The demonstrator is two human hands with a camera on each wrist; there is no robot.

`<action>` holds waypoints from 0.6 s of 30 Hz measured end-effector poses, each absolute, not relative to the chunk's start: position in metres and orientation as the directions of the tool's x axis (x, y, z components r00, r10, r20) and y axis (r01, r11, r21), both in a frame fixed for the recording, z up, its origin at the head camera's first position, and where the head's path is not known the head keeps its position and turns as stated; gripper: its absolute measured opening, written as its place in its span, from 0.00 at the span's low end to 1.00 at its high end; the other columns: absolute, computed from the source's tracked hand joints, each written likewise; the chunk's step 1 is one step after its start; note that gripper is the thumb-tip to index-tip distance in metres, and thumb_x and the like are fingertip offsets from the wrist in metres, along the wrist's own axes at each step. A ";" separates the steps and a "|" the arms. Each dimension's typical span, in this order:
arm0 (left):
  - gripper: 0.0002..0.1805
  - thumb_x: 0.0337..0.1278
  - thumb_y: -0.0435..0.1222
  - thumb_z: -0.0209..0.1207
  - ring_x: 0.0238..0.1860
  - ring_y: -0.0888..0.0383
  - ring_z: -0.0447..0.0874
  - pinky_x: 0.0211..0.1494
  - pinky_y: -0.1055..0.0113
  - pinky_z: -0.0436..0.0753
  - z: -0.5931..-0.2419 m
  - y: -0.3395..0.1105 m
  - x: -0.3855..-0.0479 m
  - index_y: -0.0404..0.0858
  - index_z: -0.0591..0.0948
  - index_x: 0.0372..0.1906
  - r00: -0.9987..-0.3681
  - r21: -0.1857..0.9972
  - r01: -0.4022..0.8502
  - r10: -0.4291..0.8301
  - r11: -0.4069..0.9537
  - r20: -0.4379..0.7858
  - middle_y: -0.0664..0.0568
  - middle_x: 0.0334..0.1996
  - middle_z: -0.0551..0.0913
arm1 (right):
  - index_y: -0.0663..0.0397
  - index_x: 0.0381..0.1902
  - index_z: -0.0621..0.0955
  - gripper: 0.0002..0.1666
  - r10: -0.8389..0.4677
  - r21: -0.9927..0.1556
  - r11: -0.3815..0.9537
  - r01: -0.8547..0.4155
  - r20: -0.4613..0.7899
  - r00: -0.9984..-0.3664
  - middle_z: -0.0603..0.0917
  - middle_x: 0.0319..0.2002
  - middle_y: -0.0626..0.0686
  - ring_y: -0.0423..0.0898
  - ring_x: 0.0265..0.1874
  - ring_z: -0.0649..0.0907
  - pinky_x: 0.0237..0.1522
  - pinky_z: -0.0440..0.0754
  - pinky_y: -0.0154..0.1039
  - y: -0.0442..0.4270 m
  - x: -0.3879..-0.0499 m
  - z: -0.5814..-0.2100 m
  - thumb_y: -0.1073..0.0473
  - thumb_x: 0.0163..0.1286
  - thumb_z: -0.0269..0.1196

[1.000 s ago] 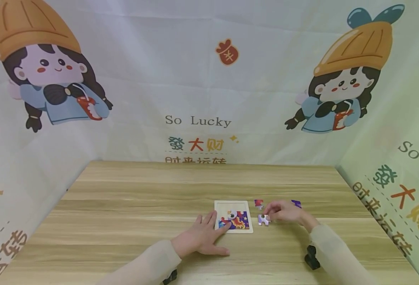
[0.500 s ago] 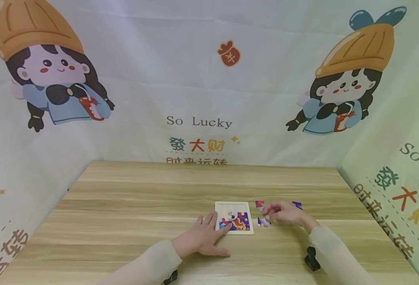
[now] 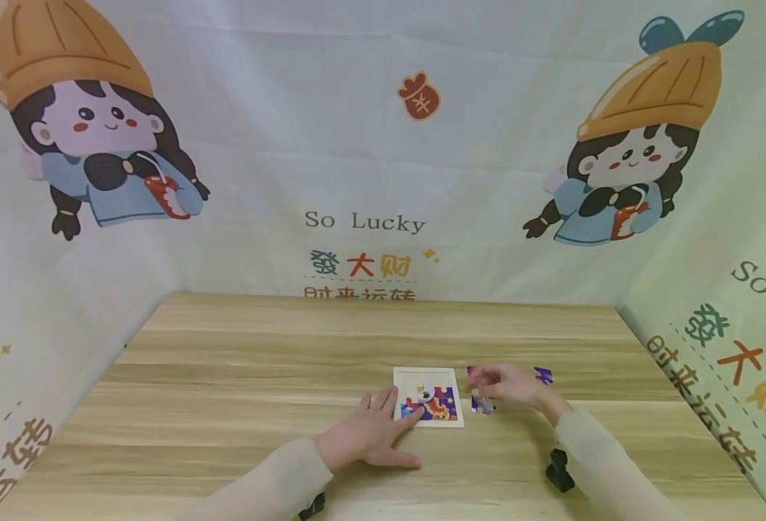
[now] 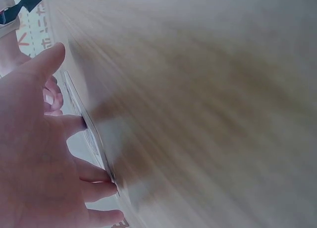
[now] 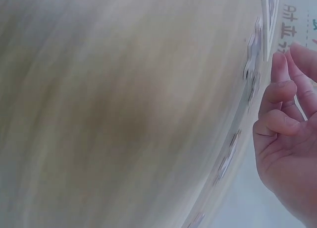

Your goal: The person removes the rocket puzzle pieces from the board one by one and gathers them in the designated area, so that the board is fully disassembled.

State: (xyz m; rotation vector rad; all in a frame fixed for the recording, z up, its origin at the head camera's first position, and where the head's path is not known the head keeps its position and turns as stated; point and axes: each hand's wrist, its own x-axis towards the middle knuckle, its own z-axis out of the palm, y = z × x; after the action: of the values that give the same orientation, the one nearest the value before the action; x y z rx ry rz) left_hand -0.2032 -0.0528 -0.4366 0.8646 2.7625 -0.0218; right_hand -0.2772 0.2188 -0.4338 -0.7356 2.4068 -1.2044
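Observation:
A pale jigsaw puzzle tray point(image 3: 427, 372) lies on the table, its lower part filled with colourful pieces point(image 3: 444, 407). My left hand point(image 3: 371, 436) rests at its left side with fingers spread, the fingertips on the tray's edge and the index finger over the picture; the left wrist view shows this edge too. To the right of the tray, my right hand point(image 3: 509, 385) hovers with bent fingers over loose pieces. One white-and-purple puzzle piece point(image 3: 483, 407) and one red puzzle piece point(image 3: 470, 370) show partly from beneath it. Nothing is visible between its fingertips in the right wrist view.
Beyond the right hand lies another purple puzzle piece point(image 3: 543, 375). The wooden table point(image 3: 278, 347) extends around the tray. Printed cloth point(image 3: 356, 174) hangs behind and on both sides. Dark wrist-camera mounts point(image 3: 560, 470) sit under the sleeves.
My right hand has shifted slightly left, toward the tray, and covers more of the red piece. Earlier, the white-and-purple piece turned a little under its fingers. My left hand stays put.

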 end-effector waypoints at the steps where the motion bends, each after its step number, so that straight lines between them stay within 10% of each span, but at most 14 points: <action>1: 0.44 0.43 0.70 0.42 0.65 0.44 0.42 0.62 0.48 0.47 -0.436 -0.053 -0.203 0.55 0.53 0.67 -0.794 0.060 0.563 0.560 0.824 -0.237 0.35 0.65 0.47 | 0.68 0.44 0.75 0.17 -0.592 -0.810 0.506 -0.296 -0.076 -0.803 0.78 0.40 0.58 0.47 0.36 0.76 0.37 0.75 0.39 0.217 -0.277 -0.434 0.63 0.59 0.58; 18: 0.45 0.42 0.70 0.41 0.65 0.44 0.43 0.61 0.47 0.48 -0.439 -0.052 -0.204 0.55 0.54 0.67 -0.795 0.065 0.562 0.560 0.825 -0.232 0.35 0.65 0.47 | 0.62 0.43 0.77 0.13 -0.637 -0.756 0.524 -0.392 -0.043 -0.770 0.77 0.32 0.50 0.45 0.31 0.73 0.33 0.72 0.39 0.177 -0.281 -0.436 0.67 0.58 0.57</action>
State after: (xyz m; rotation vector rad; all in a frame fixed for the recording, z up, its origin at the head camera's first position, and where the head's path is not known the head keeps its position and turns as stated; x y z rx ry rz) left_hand -0.2044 -0.0521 -0.4388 0.8648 2.7667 -0.0104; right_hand -0.2811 0.1772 -0.4358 -0.8563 2.4530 -1.0999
